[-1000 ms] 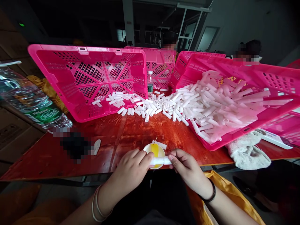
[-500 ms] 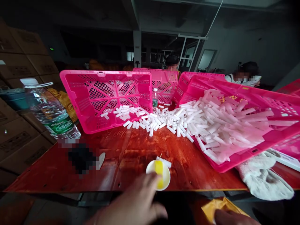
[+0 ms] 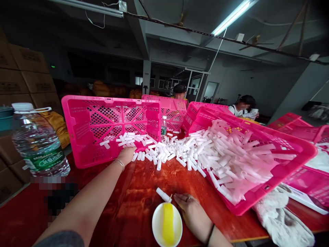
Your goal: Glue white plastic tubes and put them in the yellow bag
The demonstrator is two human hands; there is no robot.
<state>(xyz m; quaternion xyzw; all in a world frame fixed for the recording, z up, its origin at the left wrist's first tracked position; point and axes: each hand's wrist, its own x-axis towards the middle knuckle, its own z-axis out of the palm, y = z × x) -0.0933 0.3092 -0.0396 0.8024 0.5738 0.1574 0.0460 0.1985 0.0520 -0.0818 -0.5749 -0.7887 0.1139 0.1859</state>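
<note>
Left hand (image 3: 126, 155) had reached forward to the crate (image 3: 73, 133), likely set on its side so tubes (image 3: 128, 137) lay reachable; right hand (image 3: 192, 213) rested beside the bowl (image 3: 157, 225). Neither grip's state could be told.

Two thin, pale bangles (image 3: 119, 164) circle the wrist of the left hand (image 3: 128, 155); a grey sleeve (image 3: 61, 239) ends lower down that arm. The right hand (image 3: 193, 213) wears a slim ring (image 3: 187, 198) and a narrow black wristband (image 3: 210, 234).
</note>
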